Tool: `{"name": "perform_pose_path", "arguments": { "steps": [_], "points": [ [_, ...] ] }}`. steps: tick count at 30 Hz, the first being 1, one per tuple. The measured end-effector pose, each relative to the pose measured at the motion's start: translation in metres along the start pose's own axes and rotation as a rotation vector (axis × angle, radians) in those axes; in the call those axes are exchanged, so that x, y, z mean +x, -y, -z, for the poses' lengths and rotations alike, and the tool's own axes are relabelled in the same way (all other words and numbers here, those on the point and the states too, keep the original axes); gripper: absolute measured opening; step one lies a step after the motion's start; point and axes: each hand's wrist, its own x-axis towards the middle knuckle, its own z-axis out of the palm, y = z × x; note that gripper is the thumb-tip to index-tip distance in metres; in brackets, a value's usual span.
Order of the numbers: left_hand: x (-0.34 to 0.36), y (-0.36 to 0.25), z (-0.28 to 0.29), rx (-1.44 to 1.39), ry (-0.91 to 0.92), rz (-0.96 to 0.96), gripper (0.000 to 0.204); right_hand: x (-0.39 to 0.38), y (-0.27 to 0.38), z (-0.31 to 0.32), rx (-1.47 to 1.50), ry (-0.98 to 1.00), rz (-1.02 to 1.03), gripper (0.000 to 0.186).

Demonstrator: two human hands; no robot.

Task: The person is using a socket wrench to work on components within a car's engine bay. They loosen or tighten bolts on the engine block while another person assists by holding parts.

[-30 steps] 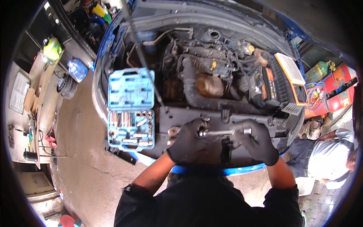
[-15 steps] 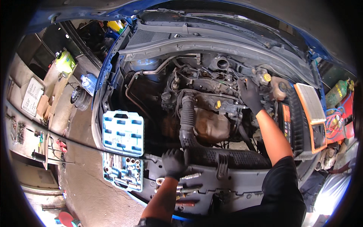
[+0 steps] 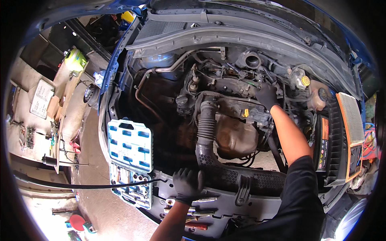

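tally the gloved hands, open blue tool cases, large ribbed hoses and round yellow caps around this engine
Gloved hands: 2 (left hand, right hand)
Blue tool case: 1
Large ribbed hose: 1
Round yellow cap: 1
Total: 5

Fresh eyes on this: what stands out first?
Probably the gloved right hand at the engine, right of centre. Then the pale blue socket case, open at left, and the orange-edged filter at far right. The gloved left hand is by the front panel, below centre.
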Motion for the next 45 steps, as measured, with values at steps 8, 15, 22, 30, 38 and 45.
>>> {"name": "perform_pose_path", "arguments": {
  "steps": [8,15,22,30,38,45],
  "points": [
    [-0.004,0.002,0.003,0.031,0.020,0.017,0.029,0.025,0.041,0.015,-0.389,0.383,0.024,0.032],
    [-0.004,-0.001,0.004,0.007,0.013,0.024,0.028,0.045,0.034,0.021,-0.556,0.572,0.412,0.034],
    [-0.003,-0.001,0.005,0.001,0.022,0.034,0.028,0.056,0.017,0.024,-0.543,0.582,0.617,0.025],
    [-0.006,-0.002,0.005,0.017,0.028,0.030,0.027,0.023,0.019,0.025,-0.288,0.368,0.330,0.058],
    [-0.012,-0.001,0.015,-0.030,0.068,0.078,0.023,-0.160,0.039,0.074,0.228,0.137,0.452,0.063],
    [-0.024,0.010,-0.004,-0.058,-0.117,0.083,0.028,-0.388,0.074,0.199,0.153,0.078,0.454,0.054]
  ]
}}
